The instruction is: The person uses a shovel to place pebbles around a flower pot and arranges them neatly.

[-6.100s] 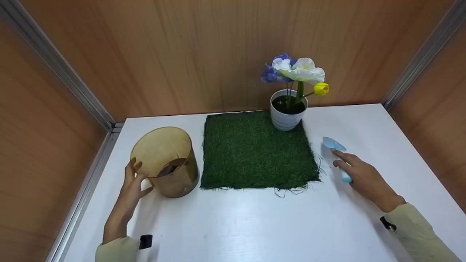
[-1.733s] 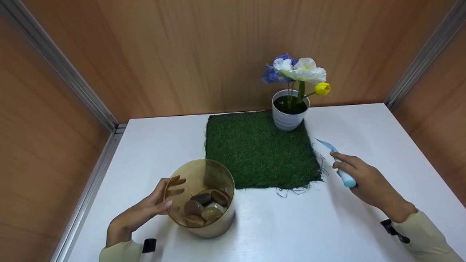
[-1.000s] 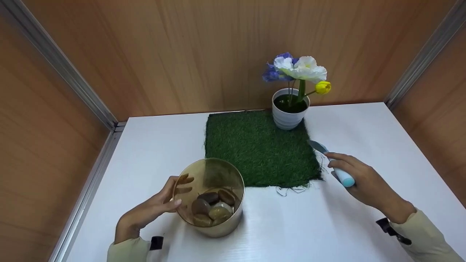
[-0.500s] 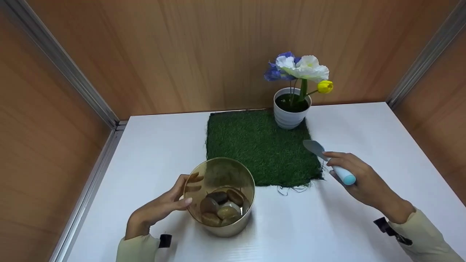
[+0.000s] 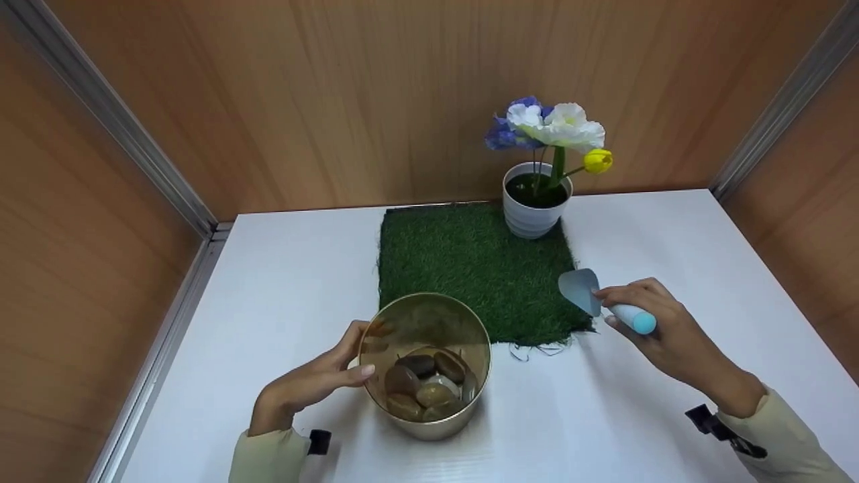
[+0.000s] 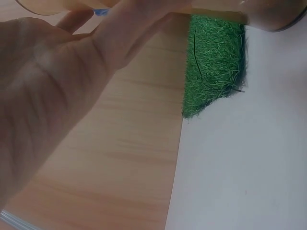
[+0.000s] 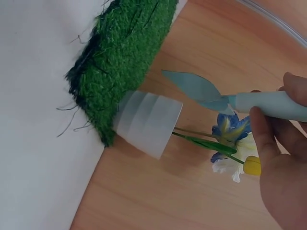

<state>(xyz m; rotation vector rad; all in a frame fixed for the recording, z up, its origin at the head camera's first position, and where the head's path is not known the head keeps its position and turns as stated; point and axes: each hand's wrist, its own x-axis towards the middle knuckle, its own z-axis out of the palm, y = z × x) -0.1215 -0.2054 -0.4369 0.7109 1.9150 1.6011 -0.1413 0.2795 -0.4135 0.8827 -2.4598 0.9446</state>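
- Right grip (image 5: 671, 339) of mine is clamped on the handle of the trowel (image 7: 244, 102), its blade hanging by the right edge of the grass mat (image 5: 463, 261); if those fingers slacken, I judge the blade could roll and spill anything laid on it.
- Left grip (image 5: 327, 378) of mine holds the left side of the amber container (image 5: 429, 325), just in front of the mat; the wall looks smooth and wide, so a loose hold might let it slip or swing.
- Brown stones (image 5: 436, 392) lie heaped inside it; tipping it too far could send them out over the rim, and a blade pushed in hard could jam among them.
- Behind, the white pot (image 5: 530, 218) stands on the mat's far right corner; a careless lift of the trowel might catch its flowers (image 5: 567, 127).
- Hard to make out: whether the container's base touches the counter (image 5: 537, 416) or is just off it, how many stones lie underneath, and my left fingers, dim through the amber wall.
- Cut off: the container at the left wrist view's top, my right grip at the right wrist view's edge.
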